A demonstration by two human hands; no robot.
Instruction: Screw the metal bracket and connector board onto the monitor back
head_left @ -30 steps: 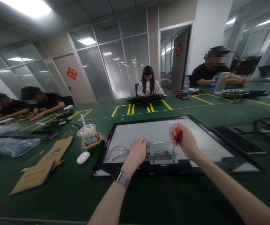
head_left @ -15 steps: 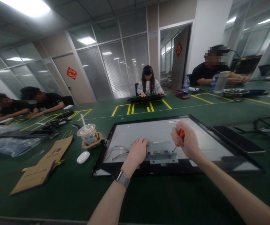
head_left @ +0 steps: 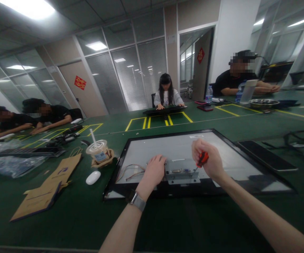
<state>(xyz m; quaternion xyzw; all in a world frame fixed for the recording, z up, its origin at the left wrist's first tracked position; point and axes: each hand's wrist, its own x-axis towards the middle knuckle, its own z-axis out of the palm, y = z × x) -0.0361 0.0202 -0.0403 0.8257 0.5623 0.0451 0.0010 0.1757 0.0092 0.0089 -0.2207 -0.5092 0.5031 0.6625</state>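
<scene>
A person's right hand (head_left: 207,160) is closed around an orange-handled screwdriver (head_left: 202,159), its tip down at the right corner of a metal bracket (head_left: 182,174). The bracket sits on a monitor panel (head_left: 236,165) lying flat on the green table (head_left: 167,221). The left hand (head_left: 155,170) holds nothing and rests with bent fingers at the bracket's left edge. A screw appears to be in work, which calls for a steady, square tip.

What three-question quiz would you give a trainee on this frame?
1. True or false: the right hand grips a screwdriver whose tip is at the metal bracket on the display panel.
2. What lies on the table left of the panel? A) white mouse B) hammer C) kettle
3. Which wrist wears the watch?
Key: 1 true; 2 A; 3 left, with the left hand resting beside the bracket.
</scene>
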